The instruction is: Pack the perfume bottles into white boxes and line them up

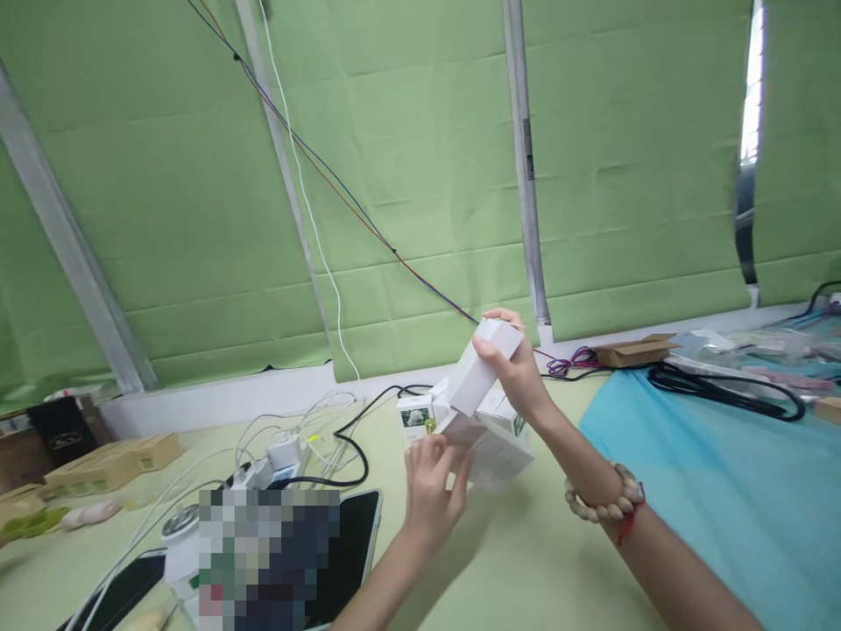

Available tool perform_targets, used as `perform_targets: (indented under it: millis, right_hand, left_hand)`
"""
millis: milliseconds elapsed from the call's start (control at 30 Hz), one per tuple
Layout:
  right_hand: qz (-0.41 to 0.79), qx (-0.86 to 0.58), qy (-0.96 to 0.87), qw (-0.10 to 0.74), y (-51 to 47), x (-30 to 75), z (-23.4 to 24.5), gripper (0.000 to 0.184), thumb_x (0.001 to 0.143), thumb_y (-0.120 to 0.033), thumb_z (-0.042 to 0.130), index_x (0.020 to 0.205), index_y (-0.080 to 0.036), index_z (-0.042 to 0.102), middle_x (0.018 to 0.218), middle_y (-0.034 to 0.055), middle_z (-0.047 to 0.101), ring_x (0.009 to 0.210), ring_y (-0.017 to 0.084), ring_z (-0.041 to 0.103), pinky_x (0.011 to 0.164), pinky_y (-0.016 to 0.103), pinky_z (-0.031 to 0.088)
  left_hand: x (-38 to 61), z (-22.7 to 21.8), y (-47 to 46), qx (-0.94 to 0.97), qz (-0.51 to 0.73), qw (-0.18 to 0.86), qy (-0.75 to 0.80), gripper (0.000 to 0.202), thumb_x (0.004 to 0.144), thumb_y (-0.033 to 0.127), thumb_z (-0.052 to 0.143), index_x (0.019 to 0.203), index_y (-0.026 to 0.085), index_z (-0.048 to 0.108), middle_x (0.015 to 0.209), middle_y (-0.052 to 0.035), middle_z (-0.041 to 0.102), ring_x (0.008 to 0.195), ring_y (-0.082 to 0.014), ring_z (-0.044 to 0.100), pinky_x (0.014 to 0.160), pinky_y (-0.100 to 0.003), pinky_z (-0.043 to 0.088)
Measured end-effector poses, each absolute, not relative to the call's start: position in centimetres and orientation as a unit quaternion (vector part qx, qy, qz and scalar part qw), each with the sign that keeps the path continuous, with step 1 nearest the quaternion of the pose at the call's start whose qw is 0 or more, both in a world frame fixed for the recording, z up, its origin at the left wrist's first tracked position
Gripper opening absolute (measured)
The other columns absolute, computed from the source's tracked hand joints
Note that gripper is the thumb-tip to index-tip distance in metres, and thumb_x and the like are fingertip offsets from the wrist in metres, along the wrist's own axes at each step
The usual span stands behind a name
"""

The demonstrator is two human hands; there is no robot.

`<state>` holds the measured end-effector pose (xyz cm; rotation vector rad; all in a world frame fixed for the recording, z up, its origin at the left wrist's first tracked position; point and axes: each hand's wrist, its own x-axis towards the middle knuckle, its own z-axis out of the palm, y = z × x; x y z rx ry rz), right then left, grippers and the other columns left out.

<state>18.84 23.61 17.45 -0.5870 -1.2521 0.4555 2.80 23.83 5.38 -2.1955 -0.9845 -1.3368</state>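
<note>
A long white box (477, 377) is held at a tilt above the table, my right hand (519, 368) wrapped around its upper part. My left hand (434, 482) is at the box's lower end, fingers bent and closed; what they grip is hidden. Just above those fingers shows a small gold-coloured piece (430, 426). Behind my hands stands a white carton with a green-and-white picture (415, 415). More white packaging (503, 460) lies below and behind the held box, partly covered by it.
Left are white cables and chargers (284, 451), a dark-screened tablet (351, 543), a white jar (180, 543) and brown cartons (115, 460). Right lie a blue sheet (716, 491), a coiled black cable (729, 392) and an open brown box (636, 350). Green blinds (420, 158) hang behind.
</note>
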Motion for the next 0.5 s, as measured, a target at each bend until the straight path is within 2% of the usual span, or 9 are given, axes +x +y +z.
perform_targets:
  millis: [67, 133, 300, 400, 500]
  right_hand:
    - [0.233, -0.268, -0.581, 0.732, 23.6, 19.5, 17.7, 0.043, 0.071, -0.047, 0.06, 0.1, -0.019, 0.047, 0.079, -0.0001, 0.046, 0.065, 0.012, 0.046, 0.055, 0.022, 0.04]
    - [0.265, -0.265, -0.585, 0.72, 23.4, 19.8, 17.8, 0.043, 0.069, -0.048, 0.059, 0.098, -0.018, 0.049, 0.075, -0.0007, 0.045, 0.061, 0.011, 0.045, 0.051, 0.021, 0.038]
    - [0.348, -0.273, -0.611, 0.657, 22.8, 19.3, 17.5, 0.044, 0.069, -0.049, 0.059, 0.098, -0.018, 0.048, 0.066, -0.0031, 0.043, 0.053, 0.009, 0.043, 0.045, 0.019, 0.032]
    - [0.351, -0.291, -0.632, 0.626, 23.1, 18.3, 16.7, 0.043, 0.07, -0.049, 0.06, 0.095, -0.017, 0.049, 0.073, -0.0015, 0.046, 0.057, 0.009, 0.046, 0.045, 0.018, 0.035]
    - [0.338, -0.321, -0.648, 0.602, 23.6, 17.5, 15.6, 0.047, 0.069, -0.053, 0.062, 0.094, -0.015, 0.052, 0.084, 0.0026, 0.048, 0.064, 0.01, 0.051, 0.047, 0.019, 0.04]
  left_hand:
    - [2.2, 5.2, 23.8, -0.738, -0.516, 0.286, -0.329, 0.019, 0.087, 0.019, 0.049, 0.08, 0.018, 0.066, 0.081, -0.007, 0.048, 0.081, -0.0171, 0.045, 0.073, -0.031, 0.034]
    - [1.9, 4.9, 23.7, -0.725, -0.521, 0.311, -0.325, 0.016, 0.085, 0.016, 0.051, 0.079, 0.018, 0.066, 0.086, -0.0077, 0.046, 0.086, -0.0176, 0.044, 0.075, -0.03, 0.034]
    - [1.5, 3.8, 23.9, -0.745, -0.502, 0.223, -0.377, 0.017, 0.087, 0.016, 0.047, 0.081, 0.016, 0.063, 0.108, -0.0092, 0.041, 0.104, -0.0222, 0.041, 0.087, -0.035, 0.036]
    - [1.2, 3.2, 24.4, -0.756, -0.495, 0.151, -0.4, 0.02, 0.089, 0.017, 0.042, 0.087, 0.016, 0.062, 0.12, -0.0103, 0.036, 0.115, -0.0244, 0.038, 0.092, -0.039, 0.039]
    - [1.2, 2.6, 24.8, -0.767, -0.497, 0.107, -0.391, 0.022, 0.09, 0.019, 0.039, 0.102, 0.015, 0.057, 0.125, -0.0127, 0.031, 0.119, -0.0242, 0.039, 0.094, -0.04, 0.042]
